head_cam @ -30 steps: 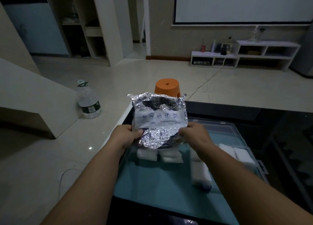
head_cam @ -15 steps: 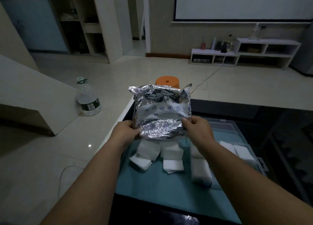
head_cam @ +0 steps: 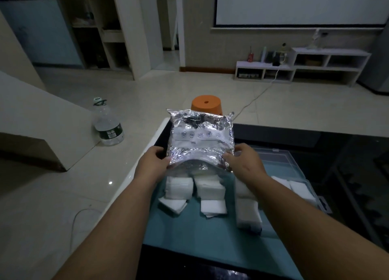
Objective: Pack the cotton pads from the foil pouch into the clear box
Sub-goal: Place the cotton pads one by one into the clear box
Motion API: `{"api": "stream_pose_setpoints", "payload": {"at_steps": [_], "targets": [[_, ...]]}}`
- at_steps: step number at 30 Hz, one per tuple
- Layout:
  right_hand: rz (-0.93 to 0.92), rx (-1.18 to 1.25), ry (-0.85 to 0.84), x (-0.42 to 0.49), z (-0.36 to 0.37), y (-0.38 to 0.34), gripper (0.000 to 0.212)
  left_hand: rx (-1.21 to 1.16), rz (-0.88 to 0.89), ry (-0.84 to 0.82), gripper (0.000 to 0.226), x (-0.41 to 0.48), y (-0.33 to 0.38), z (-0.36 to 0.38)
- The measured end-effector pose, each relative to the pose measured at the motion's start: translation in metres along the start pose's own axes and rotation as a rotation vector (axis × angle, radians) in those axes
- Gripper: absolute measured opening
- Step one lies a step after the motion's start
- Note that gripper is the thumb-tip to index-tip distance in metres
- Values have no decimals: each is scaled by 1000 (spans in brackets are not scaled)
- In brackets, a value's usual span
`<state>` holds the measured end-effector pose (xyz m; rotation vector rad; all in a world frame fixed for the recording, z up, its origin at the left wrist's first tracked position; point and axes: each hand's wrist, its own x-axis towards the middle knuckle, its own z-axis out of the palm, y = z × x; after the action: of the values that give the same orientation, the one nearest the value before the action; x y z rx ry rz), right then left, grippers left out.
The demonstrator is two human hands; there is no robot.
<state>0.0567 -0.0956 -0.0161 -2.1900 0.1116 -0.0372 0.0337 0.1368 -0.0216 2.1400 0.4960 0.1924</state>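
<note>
A pale tiled floor (head_cam: pixel 147 94) fills most of the room, with a white projection screen (head_cam: pixel 294 3) on the far wall and a low white shelf unit (head_cam: pixel 315 69) beneath it. Nearer, a dark glossy table (head_cam: pixel 294 136) carries the clear box (head_cam: pixel 200 237), which lies open with its teal bottom showing and its transparent wall running along the right side.

The foil pouch (head_cam: pixel 202 138) is held upright in the air over the far left part of the box, crinkled, with a printed white panel facing the camera. Its lower edge bows open downward. The left hand (head_cam: pixel 151 164) grasps the pouch's lower left corner and the right hand (head_cam: pixel 244 161) grasps the lower right corner, thumbs on the near face and fingers curled behind, so the pouch sits between the two hands and rises above them.

Cotton pads (head_cam: pixel 179 188) lie in the box directly under the pouch's open edge: two white stacks side by side just below the hands, with two looser clumps in front of them. A taller stack (head_cam: pixel 247 214) stands under the right forearm, and more pads (head_cam: pixel 301 190) rest against the right wall.

Beyond the table stands an orange stool (head_cam: pixel 207 103). A clear water bottle (head_cam: pixel 107 123) sits on the floor to the left.
</note>
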Motion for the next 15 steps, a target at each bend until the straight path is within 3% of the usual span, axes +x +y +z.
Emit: {"api": "stream_pose_setpoints", "payload": {"at_steps": [3,5,9,15], "targets": [[42,53,-4,0,-1,0,33,-15,-59,35,29,2,0,1],[42,47,-14,-1,0,3,26,6,-52,60,19,3,1,1],[25,24,-1,0,2,5,15,-76,-42,1,38,4,1,3],[23,72,-34,0,1,2,33,-4,-20,-63,43,8,-4,3]]}}
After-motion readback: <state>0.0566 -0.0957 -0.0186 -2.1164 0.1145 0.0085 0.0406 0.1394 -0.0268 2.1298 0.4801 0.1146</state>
